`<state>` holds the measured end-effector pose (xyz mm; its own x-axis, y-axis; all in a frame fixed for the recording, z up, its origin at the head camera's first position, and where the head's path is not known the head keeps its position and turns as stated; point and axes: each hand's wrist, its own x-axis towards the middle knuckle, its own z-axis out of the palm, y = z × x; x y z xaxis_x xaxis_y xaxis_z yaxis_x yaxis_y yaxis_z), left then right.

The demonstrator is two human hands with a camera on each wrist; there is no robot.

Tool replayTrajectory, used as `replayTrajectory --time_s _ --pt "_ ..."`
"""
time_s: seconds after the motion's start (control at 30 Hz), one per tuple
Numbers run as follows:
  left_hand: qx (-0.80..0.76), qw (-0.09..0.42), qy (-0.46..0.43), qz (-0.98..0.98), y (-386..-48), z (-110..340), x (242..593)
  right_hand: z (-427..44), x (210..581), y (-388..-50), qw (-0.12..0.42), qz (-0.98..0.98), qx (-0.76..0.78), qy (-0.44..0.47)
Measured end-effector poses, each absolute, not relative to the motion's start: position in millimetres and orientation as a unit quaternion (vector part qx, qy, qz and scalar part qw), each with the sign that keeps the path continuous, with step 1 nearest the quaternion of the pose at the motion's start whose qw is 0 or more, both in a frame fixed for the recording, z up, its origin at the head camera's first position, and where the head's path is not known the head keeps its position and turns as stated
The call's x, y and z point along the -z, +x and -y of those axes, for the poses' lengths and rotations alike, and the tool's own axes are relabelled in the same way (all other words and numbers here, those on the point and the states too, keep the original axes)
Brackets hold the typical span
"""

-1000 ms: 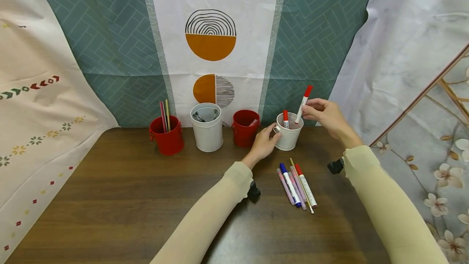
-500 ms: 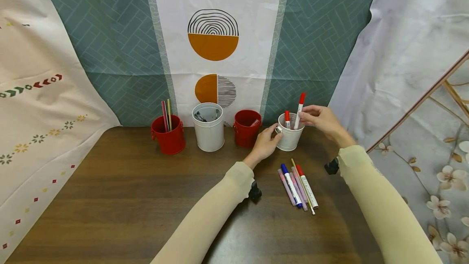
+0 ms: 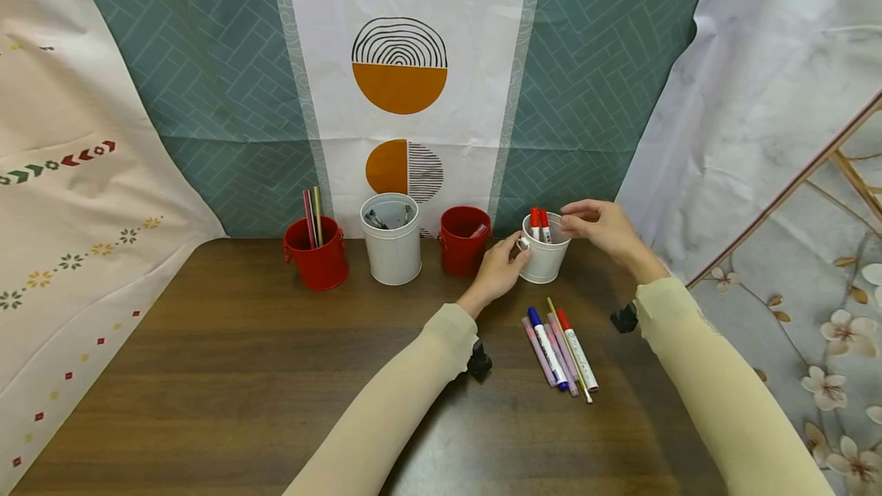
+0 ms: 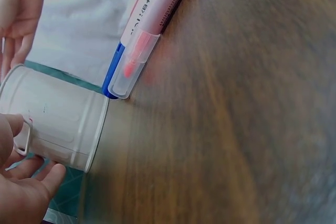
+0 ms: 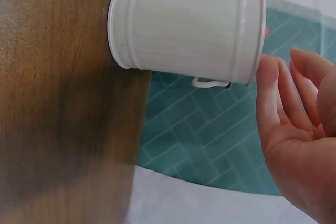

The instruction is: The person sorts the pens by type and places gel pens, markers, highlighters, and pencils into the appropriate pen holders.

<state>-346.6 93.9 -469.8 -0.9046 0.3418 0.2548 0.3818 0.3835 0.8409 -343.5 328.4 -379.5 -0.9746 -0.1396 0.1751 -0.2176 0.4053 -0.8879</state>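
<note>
A small white metal bucket (image 3: 543,260) stands upright at the back right of the table. Two red-capped markers (image 3: 540,226) lean inside it, their caps above the rim. My left hand (image 3: 498,269) holds this bucket at its left side, thumb by the small handle (image 4: 24,138) and fingers around the wall. Beside the rim on the right is my right hand (image 3: 601,232), fingers apart and nothing between them. Its fingertips (image 5: 269,64) are at the rim in the right wrist view. In front lie a blue-capped marker (image 3: 547,350), a red-capped marker (image 3: 579,352) and several slim pens.
Left of the held bucket stand a red bucket (image 3: 463,247), a larger white bucket (image 3: 393,247) with dark-tipped items, and another red bucket (image 3: 318,262) with upright sticks. A patterned curtain (image 3: 592,98) hangs behind the brown table (image 3: 241,373).
My right hand has lowered a red-capped marker into the white bucket and let it go; it leans beside the other one. My left hand stays on the bucket.
</note>
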Motion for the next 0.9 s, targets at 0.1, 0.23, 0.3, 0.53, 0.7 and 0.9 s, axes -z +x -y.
replayTrajectory --time_s 0.1,0.23,0.3,0.53,0.7,0.9 --pt "0.507 0.022 -0.220 0.833 -346.8 -94.0 469.5 -326.9 375.9 -333.2 0.057 0.853 -0.504 0.119" --pt "0.507 0.022 -0.221 0.833 -346.8 -93.5 468.2 -321.4 367.0 -312.8 0.093 0.885 -0.434 0.141" --pt "0.508 0.020 -0.222 0.832 -346.6 -93.0 467.3 -317.3 363.4 -301.3 0.110 0.903 -0.386 0.154" --pt "0.507 0.012 -0.218 0.834 -346.5 -92.3 468.0 -303.6 367.3 -258.0 0.140 0.936 -0.258 0.193" --pt "0.506 0.008 -0.216 0.835 -346.4 -92.7 467.3 -296.1 380.6 -231.0 0.117 0.942 -0.244 0.200" --pt "0.508 0.004 -0.211 0.835 -344.9 -91.0 468.3 -282.1 405.8 -207.0 0.086 0.946 -0.233 0.207"
